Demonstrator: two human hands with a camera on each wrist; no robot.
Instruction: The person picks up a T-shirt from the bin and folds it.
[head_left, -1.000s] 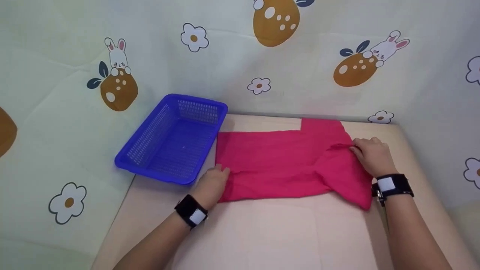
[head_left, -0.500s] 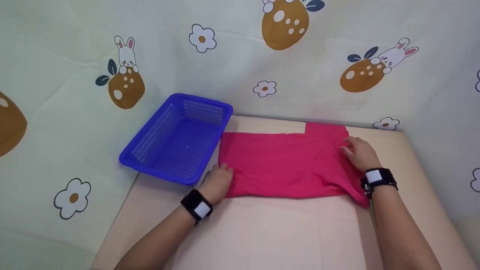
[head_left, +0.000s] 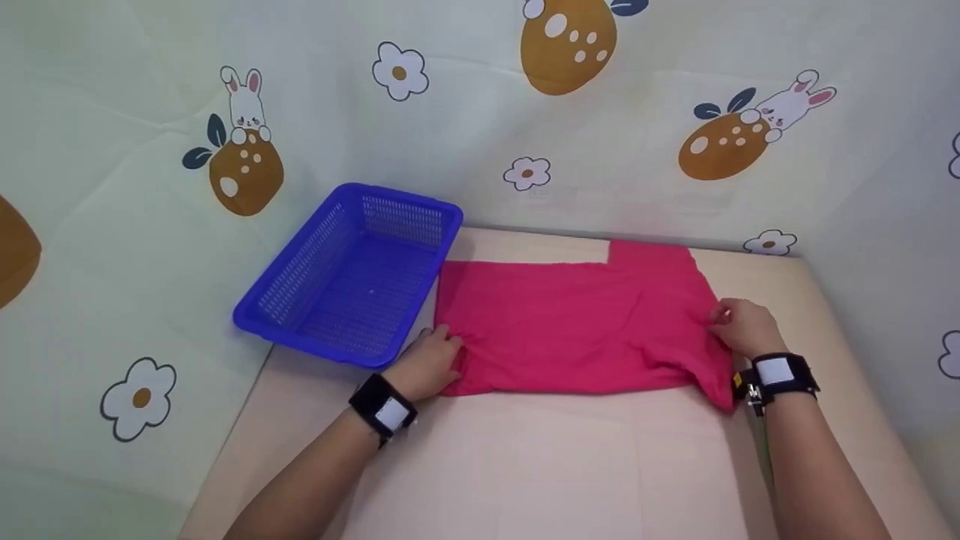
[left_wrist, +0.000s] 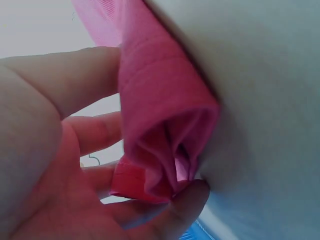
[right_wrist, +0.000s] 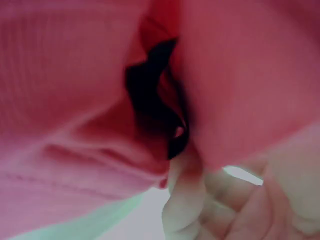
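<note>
A bright pink T-shirt (head_left: 547, 322) lies sideways across the table, its hem at the left and its sleeves and neck at the right. At the hem's near corner, my left hand (head_left: 429, 364) grips the cloth; in the left wrist view the thumb lies on one side of the stitched hem (left_wrist: 165, 85) and the fingers curl round the other. My right hand (head_left: 750, 328) pinches the shirt's right edge by the neck. The right wrist view has blurred pink cloth (right_wrist: 240, 85) with a dark gap in it and fingers (right_wrist: 185, 200) at its lower edge.
Left of the shirt stands a blue plastic basket (head_left: 300, 341) with slotted sides, nothing visible inside, close to the hem. Pale cloth covers the table (head_left: 562, 465). A wall hanging (head_left: 450, 135) printed with rabbits and flowers closes off the back and sides.
My right hand let go of a raised fold near the shirt's neck, moved over the cloth, then shifted nearer to the right edge. That part lies flatter. My left hand stays at the hem.
</note>
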